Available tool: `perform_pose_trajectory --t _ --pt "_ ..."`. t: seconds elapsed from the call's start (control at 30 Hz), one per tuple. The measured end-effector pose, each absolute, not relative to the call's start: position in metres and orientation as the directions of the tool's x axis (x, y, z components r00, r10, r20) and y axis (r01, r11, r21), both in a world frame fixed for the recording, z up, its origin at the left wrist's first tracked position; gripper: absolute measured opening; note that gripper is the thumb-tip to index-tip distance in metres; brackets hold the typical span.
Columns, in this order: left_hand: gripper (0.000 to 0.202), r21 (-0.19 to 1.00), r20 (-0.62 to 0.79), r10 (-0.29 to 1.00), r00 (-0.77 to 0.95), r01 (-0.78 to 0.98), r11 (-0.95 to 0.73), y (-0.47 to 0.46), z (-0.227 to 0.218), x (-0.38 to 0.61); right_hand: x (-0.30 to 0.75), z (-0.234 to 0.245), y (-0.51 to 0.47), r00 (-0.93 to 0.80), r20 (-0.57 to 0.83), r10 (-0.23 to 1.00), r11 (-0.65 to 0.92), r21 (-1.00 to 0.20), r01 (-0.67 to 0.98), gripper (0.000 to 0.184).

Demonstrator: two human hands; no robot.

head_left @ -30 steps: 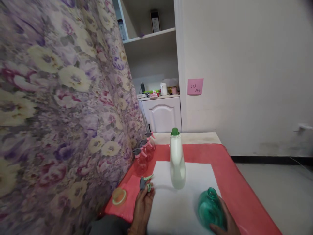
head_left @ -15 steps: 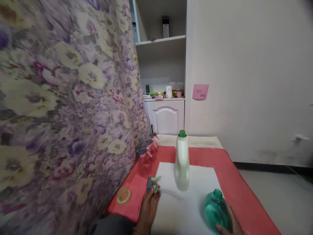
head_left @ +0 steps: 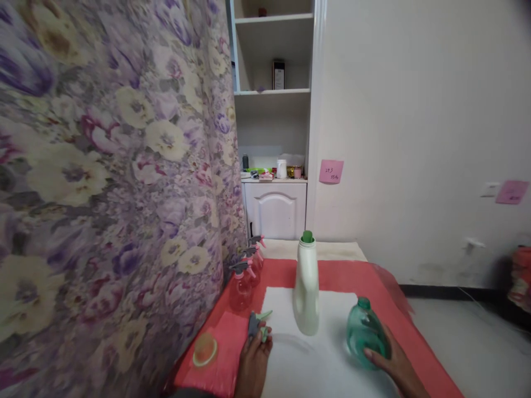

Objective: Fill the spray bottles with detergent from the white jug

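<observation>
Left hand (head_left: pixel 256 349): closed by its fingertips on a grey-and-pale-green plastic trigger spray head (head_left: pixel 254 326), near the left edge of a white rectangular sheet (head_left: pixel 286 376); right hand (head_left: pixel 388 356): curled about a rounded, translucent green plastic bottle (head_left: pixel 367 340), thumb on the near face, fingers mostly hidden behind; bottle located over the right part of the sheet, to the right of a tall pale-green plastic jug (head_left: pixel 307 298) with a dark-green piece (head_left: pixel 307 236) in its mouth; whether its base touches the sheet cannot be told.

Handling, as judged: the step in hand appears to be controlling two separate parts at once; the bottle is best gripped round its body, neck unobstructed and mouth uppermost, with light pressure lest the wall flex; the spray head is best held at its collar, fingers off the trigger, its thin clear tube (head_left: pixel 290 338) free of the jug's base and not bent.

Orientation: bottle neck points up, its long axis near vertical with a slight lean leftward at the top; spray head's green lever extends rightward and slightly up; the tube runs rightward from the collar in a shallow curve, its far end too faint to fix.
</observation>
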State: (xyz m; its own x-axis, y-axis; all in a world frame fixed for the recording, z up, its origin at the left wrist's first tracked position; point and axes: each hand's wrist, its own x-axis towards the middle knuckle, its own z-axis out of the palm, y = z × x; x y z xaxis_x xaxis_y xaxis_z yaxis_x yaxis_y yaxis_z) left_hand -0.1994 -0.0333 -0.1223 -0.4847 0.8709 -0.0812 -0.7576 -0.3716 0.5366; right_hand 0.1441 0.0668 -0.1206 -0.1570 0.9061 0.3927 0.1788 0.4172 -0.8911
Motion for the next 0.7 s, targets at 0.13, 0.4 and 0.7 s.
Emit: perform_pose_trajectory --t 0.13,0.4,0.7 --pt "0.028 0.53 -0.07 0.879 -0.473 -0.764 -0.369 -0.03 -0.133 -0.204 0.138 -0.053 0.087 -0.172 0.362 0.916 0.391 -0.902 0.182 0.074" --pt "0.028 0.497 -0.048 0.893 -0.448 -0.786 -0.368 -0.023 -0.152 -0.215 0.106 0.039 0.128 -0.216 0.437 0.873 0.488 -0.767 0.418 0.079" --pt "0.029 0.493 -0.094 0.883 -0.459 -0.792 -0.359 -0.019 -0.155 -0.218 0.077 0.09 0.165 -0.251 0.537 0.805 0.542 -0.496 0.678 0.074"
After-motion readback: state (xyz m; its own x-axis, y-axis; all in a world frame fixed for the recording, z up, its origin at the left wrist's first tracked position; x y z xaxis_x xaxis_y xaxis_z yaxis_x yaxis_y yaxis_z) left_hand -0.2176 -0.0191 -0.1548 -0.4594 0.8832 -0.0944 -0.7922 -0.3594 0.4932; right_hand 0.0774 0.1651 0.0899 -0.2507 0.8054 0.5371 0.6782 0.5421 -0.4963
